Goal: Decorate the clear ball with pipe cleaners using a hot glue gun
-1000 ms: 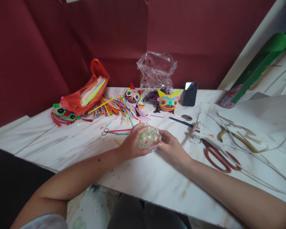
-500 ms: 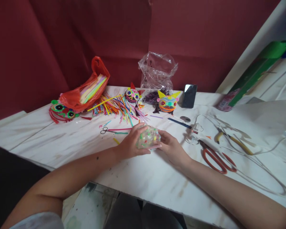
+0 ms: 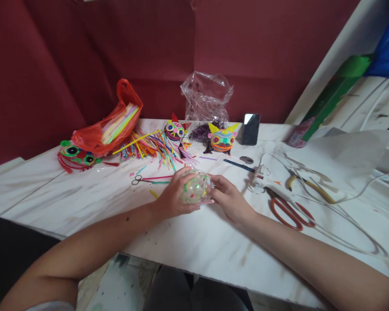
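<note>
hands cupped the clear speckled ball [image 3: 195, 187] from both sides near the worktop's middle: your left hand [image 3: 172, 199] wrapped around it, your right hand [image 3: 228, 199] pinching its end. squeezed unevenly, it could have slipped and rolled into the red scissors [image 3: 288, 210] just beside you.

**Where everything sits on the table**

So the ball [image 3: 195, 188] is front and center on the table [image 3: 194, 242], left hand [image 3: 172, 198] on its left, right hand [image 3: 228, 199] on its right. Small scissors [image 3: 139, 179] lie just left of that. Behind: sticks [image 3: 152, 147], two masks [image 3: 176, 129] [image 3: 222, 139], bag [image 3: 205, 97], phone [image 3: 250, 128]. Off right: glue gun [image 3: 258, 179], big scissors [image 3: 287, 209], pliers [image 3: 307, 188].
</note>
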The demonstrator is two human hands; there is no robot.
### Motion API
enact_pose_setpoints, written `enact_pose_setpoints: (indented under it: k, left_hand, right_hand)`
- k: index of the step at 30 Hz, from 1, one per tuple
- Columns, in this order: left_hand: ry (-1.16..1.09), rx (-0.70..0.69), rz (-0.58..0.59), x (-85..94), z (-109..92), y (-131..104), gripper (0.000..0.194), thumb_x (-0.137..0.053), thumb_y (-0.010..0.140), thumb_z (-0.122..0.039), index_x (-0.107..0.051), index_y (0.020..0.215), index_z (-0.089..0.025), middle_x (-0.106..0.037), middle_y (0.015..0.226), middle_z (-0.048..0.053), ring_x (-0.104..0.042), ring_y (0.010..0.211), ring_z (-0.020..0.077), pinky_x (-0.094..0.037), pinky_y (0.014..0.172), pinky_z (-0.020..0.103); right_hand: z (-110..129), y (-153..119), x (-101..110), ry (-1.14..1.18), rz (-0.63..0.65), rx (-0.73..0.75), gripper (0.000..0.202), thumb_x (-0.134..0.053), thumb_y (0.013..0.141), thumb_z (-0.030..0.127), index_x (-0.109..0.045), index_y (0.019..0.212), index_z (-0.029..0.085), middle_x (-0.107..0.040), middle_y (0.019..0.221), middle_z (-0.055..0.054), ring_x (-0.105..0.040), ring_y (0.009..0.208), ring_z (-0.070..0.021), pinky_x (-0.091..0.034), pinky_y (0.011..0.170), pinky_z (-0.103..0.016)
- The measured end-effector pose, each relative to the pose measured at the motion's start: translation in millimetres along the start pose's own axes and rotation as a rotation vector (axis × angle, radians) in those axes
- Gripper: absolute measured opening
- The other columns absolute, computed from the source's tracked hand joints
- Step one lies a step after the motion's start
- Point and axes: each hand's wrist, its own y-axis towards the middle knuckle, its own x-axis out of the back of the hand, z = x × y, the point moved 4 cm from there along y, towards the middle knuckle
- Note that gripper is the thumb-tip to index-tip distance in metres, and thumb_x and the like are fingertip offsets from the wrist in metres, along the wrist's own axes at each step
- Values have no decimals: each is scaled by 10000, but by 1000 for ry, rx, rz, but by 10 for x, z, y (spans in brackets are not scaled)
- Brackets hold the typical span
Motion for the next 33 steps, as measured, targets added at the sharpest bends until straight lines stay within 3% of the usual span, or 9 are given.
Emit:
enact_pose_setpoints:
  k: [16, 24, 33]
  left_hand:
    - [30, -12, 32, -10, -6, 3, 887, -721, 724, -570, -258, 1437, -318, -268, 1480, 159, -323, 1392, 381, -358, 1100, 593]
    - [70, 50, 48, 10, 13, 47, 845, -733, 737, -505, -308, 1424, -258, -325, 1468, 176, -329, 1396, 368, -330, 1128, 578]
    - [14, 71, -10, 29, 6, 85, 789, -754, 715, -451, -383, 1376, -233, -427, 1384, 150, -391, 1350, 331, -352, 1130, 514]
  right_hand:
    - [37, -8, -4, 25, -13, -19, 433, -775, 596, 269, -632, 1002, 222, -684, 1132, -41, -633, 885, -193, -503, 710, -309]
    - [42, -23, -20, -20, -16, -77, 438, -738, 682, 417, -638, 1067, 236, -691, 1133, -42, -634, 948, -213, -504, 746, -329]
    - [7, -17, -18, -34, 73, -68, 565, -724, 722, 506, -625, 1218, 255, -608, 1338, -62, -559, 1200, -283, -531, 885, -397]
